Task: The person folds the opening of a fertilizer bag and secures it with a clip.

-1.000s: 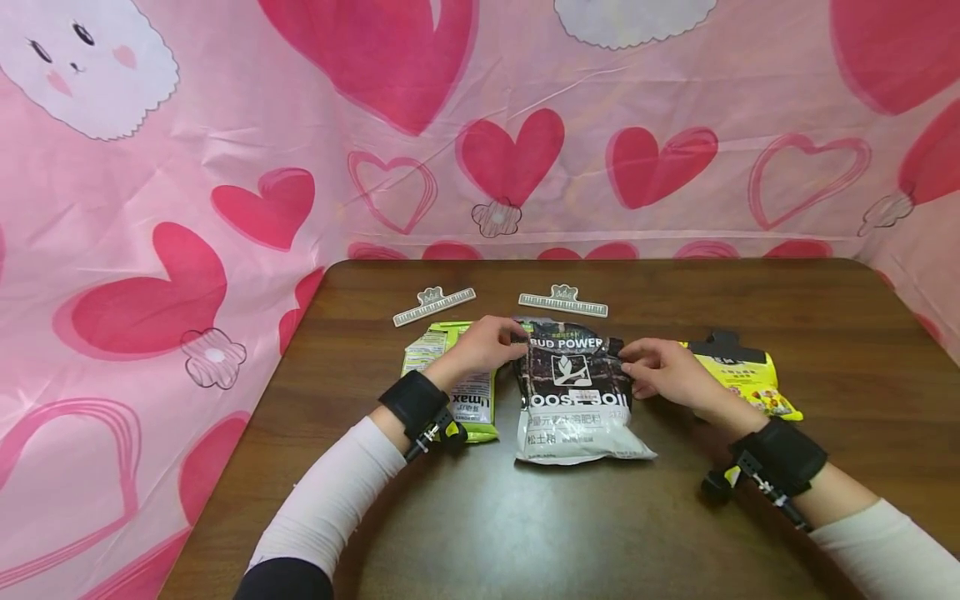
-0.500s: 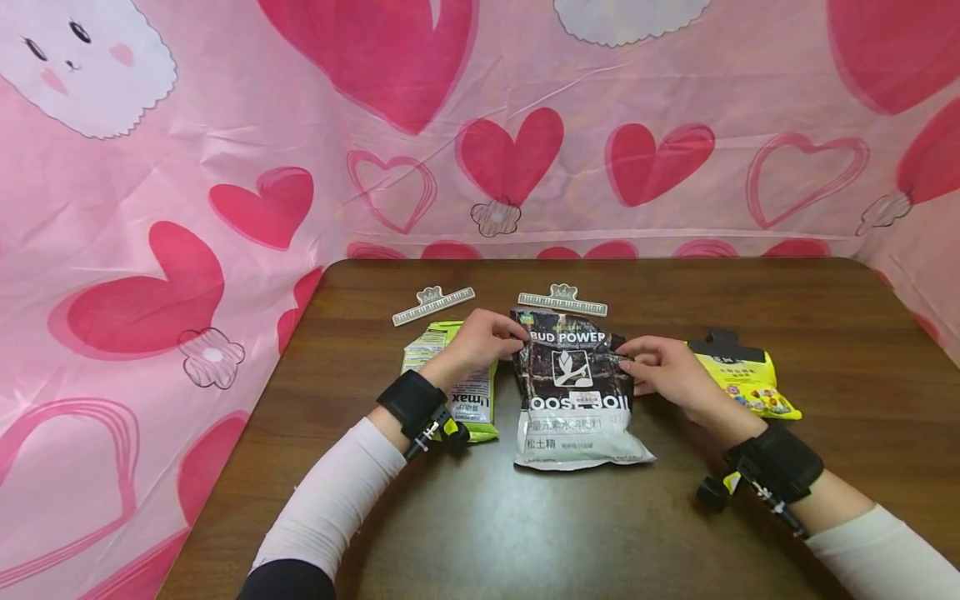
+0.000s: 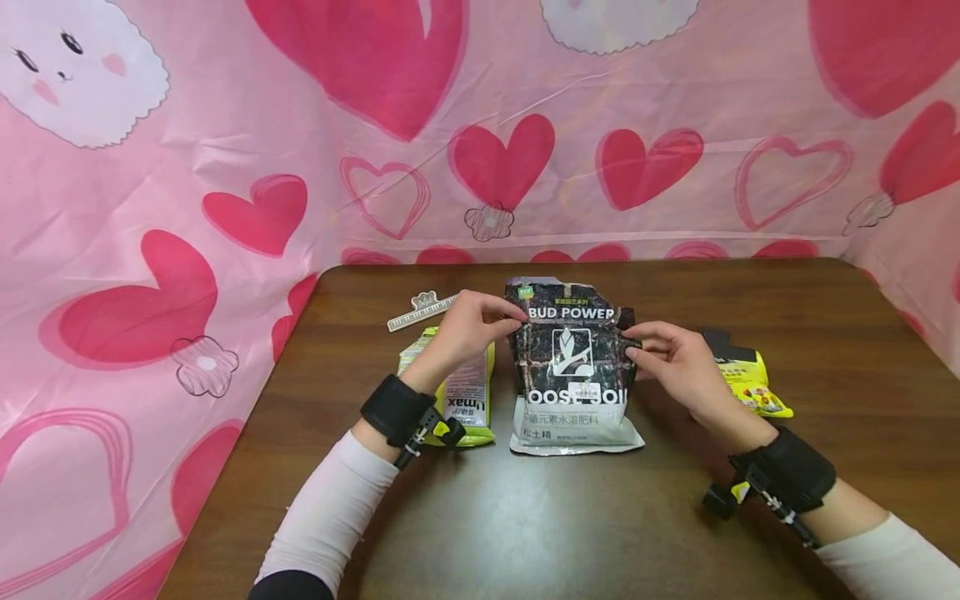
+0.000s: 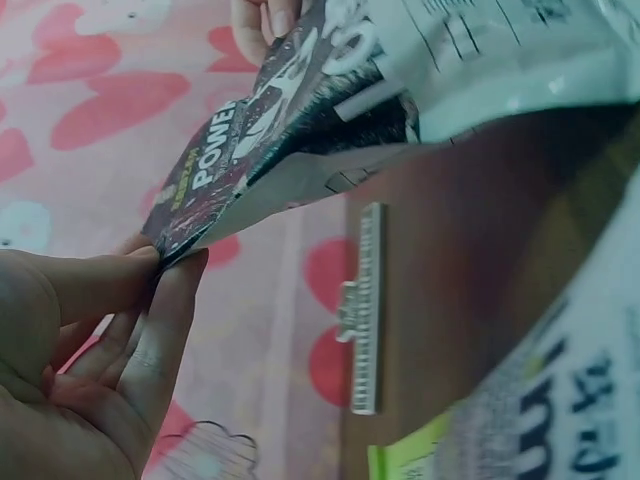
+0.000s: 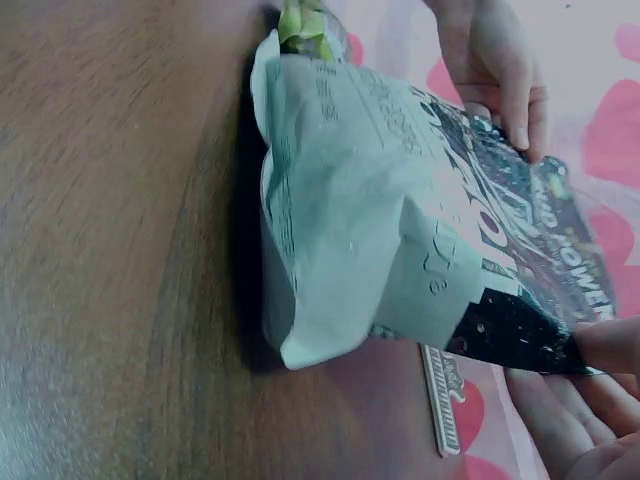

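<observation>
Whereas half a second ago the glossy black-and-white plastic bag (image 3: 573,367) leaned lower in the head view, its top now stands higher and the whole pouch is more upright — enough to screen off the clip that showed behind it. By my judgement the upper part is held up by both hands while the white lower end bears on the wood, so the bag is raised at its top rather than carried. Left hand (image 3: 474,327) and right hand (image 3: 678,367) each pinch one side edge near the top, thumb against fingers, with no gap but the film between them.

It sits at the middle of the dark brown wood-grain table (image 3: 525,533), between a lime-green printed packet (image 3: 468,396) and a small yellow pouch (image 3: 757,398) with a black clip (image 3: 727,346) across its top. Near the far edge lies a pale ruler-shaped clip (image 3: 420,315) with a scalloped tab. Behind and to the left hangs a creased pink cloth (image 3: 645,83) printed with red hearts and white faces.
</observation>
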The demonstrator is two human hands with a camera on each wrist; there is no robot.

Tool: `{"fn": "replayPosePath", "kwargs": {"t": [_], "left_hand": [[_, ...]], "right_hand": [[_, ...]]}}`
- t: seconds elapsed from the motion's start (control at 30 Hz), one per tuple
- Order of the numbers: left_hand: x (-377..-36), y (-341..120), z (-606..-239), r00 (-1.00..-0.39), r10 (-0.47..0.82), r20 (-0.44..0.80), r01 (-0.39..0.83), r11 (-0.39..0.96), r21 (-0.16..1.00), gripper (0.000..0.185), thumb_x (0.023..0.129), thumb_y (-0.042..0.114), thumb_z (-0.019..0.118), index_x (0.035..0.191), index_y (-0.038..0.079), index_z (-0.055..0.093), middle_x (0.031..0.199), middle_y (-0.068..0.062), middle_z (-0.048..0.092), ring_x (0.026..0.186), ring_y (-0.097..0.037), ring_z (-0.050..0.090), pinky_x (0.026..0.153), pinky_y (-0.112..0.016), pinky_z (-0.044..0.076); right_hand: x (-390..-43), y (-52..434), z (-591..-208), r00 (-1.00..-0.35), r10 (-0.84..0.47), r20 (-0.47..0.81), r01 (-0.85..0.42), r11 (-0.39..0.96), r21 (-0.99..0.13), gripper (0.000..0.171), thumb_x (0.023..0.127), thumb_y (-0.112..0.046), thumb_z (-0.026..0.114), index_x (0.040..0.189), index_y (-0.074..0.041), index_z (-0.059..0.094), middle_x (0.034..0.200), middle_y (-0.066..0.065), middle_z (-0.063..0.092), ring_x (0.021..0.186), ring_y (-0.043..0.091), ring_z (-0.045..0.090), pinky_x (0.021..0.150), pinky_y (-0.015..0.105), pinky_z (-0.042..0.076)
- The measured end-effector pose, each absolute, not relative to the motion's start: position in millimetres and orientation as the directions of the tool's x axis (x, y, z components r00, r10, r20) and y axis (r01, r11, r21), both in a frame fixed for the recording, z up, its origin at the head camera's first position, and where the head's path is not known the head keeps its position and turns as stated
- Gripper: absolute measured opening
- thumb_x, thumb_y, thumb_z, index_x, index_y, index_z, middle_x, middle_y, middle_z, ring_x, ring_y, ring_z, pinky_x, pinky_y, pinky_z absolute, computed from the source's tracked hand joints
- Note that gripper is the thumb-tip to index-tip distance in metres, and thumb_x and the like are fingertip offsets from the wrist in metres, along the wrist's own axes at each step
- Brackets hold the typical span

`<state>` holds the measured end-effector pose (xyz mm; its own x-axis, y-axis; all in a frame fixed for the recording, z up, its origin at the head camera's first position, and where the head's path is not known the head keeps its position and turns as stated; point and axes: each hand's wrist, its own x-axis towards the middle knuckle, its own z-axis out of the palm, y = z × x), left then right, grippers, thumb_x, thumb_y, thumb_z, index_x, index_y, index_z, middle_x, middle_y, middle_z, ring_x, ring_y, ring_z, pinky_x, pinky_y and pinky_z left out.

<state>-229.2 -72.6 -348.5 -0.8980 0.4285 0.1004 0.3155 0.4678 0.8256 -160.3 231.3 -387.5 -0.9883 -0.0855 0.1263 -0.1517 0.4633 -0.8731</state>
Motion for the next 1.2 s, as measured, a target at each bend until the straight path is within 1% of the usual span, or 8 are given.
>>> {"fn": "replayPosePath", "kwargs": {"t": [0.1, 0.2, 0.37, 0.57, 0.8, 0.9, 1.03, 1.2], "left_hand": [[-226, -74, -341, -0.892, 0.430, 0.139, 0.348, 0.458, 0.818, 0.014, 0.092, 0.011, 0.069, 0.103, 0.012, 0.079, 0.108, -0.006, 0.074, 0.089, -0.023, 0.070, 0.070, -0.026, 0.053], [-224, -75, -335, -0.882, 0.437, 0.178, 0.385, 0.448, 0.807, 0.015, 0.092, 0.011, 0.070, 0.104, 0.012, 0.079, 0.108, -0.005, 0.074, 0.095, -0.015, 0.071, 0.074, -0.026, 0.056], [-218, -76, -327, -0.865, 0.443, 0.235, 0.432, 0.421, 0.798, 0.015, 0.091, 0.010, 0.071, 0.103, 0.012, 0.079, 0.105, -0.005, 0.076, 0.091, -0.014, 0.072, 0.072, -0.026, 0.057], [-212, -80, -324, -0.827, 0.462, 0.320, 0.512, 0.385, 0.768, 0.016, 0.090, 0.011, 0.072, 0.104, 0.012, 0.079, 0.101, -0.004, 0.076, 0.086, -0.011, 0.069, 0.073, -0.025, 0.056], [-202, -89, -327, -0.778, 0.498, 0.382, 0.581, 0.342, 0.739, 0.015, 0.090, 0.011, 0.072, 0.103, 0.013, 0.079, 0.098, -0.002, 0.075, 0.076, -0.009, 0.065, 0.067, -0.023, 0.053], [-197, -91, -329, -0.762, 0.516, 0.391, 0.597, 0.327, 0.732, 0.015, 0.089, 0.011, 0.073, 0.103, 0.014, 0.079, 0.096, -0.001, 0.074, 0.071, -0.009, 0.061, 0.063, -0.023, 0.052], [-192, -91, -332, -0.742, 0.524, 0.419, 0.621, 0.300, 0.724, 0.016, 0.090, 0.010, 0.072, 0.104, 0.013, 0.079, 0.094, -0.002, 0.072, 0.067, -0.009, 0.057, 0.059, -0.022, 0.049], [-190, -88, -336, -0.717, 0.528, 0.456, 0.649, 0.265, 0.713, 0.017, 0.091, 0.010, 0.071, 0.106, 0.013, 0.078, 0.088, -0.002, 0.068, 0.071, -0.009, 0.054, 0.063, -0.022, 0.048]], "right_hand": [[-160, 232, -385, -0.976, -0.064, 0.210, -0.215, 0.477, -0.852, 0.027, 0.092, -0.008, 0.069, 0.118, -0.002, 0.067, 0.091, 0.016, 0.075, 0.070, 0.001, 0.070, 0.062, 0.028, 0.058], [-160, 233, -383, -0.958, -0.041, 0.284, -0.266, 0.498, -0.826, 0.026, 0.090, -0.006, 0.071, 0.116, -0.005, 0.069, 0.084, -0.002, 0.075, 0.068, 0.004, 0.069, 0.059, 0.021, 0.054], [-158, 235, -380, -0.931, -0.026, 0.365, -0.327, 0.505, -0.799, 0.027, 0.088, -0.004, 0.072, 0.115, -0.007, 0.071, 0.083, -0.023, 0.071, 0.069, 0.007, 0.067, 0.061, 0.014, 0.049], [-153, 235, -379, -0.908, -0.009, 0.419, -0.374, 0.471, -0.799, 0.029, 0.085, 0.000, 0.074, 0.114, -0.005, 0.071, 0.084, -0.022, 0.072, 0.074, 0.001, 0.066, 0.066, 0.011, 0.051], [-146, 236, -386, -0.858, -0.051, 0.512, -0.477, 0.447, -0.756, 0.035, 0.080, 0.010, 0.074, 0.112, -0.003, 0.071, 0.088, -0.023, 0.071, 0.070, -0.002, 0.062, 0.055, 0.014, 0.045], [-144, 238, -388, -0.846, -0.083, 0.526, -0.510, 0.413, -0.755, 0.037, 0.079, 0.014, 0.073, 0.113, 0.000, 0.069, 0.096, -0.025, 0.071, 0.077, -0.003, 0.065, 0.057, 0.013, 0.047], [-141, 239, -388, -0.848, -0.117, 0.518, -0.522, 0.361, -0.773, 0.037, 0.079, 0.016, 0.071, 0.114, 0.005, 0.068, 0.108, -0.019, 0.069, 0.089, -0.002, 0.067, 0.068, 0.012, 0.053], [-138, 240, -384, -0.855, -0.108, 0.507, -0.509, 0.360, -0.782, 0.033, 0.081, 0.015, 0.070, 0.112, 0.004, 0.070, 0.109, -0.012, 0.067, 0.090, 0.000, 0.064, 0.071, 0.012, 0.053]]}}
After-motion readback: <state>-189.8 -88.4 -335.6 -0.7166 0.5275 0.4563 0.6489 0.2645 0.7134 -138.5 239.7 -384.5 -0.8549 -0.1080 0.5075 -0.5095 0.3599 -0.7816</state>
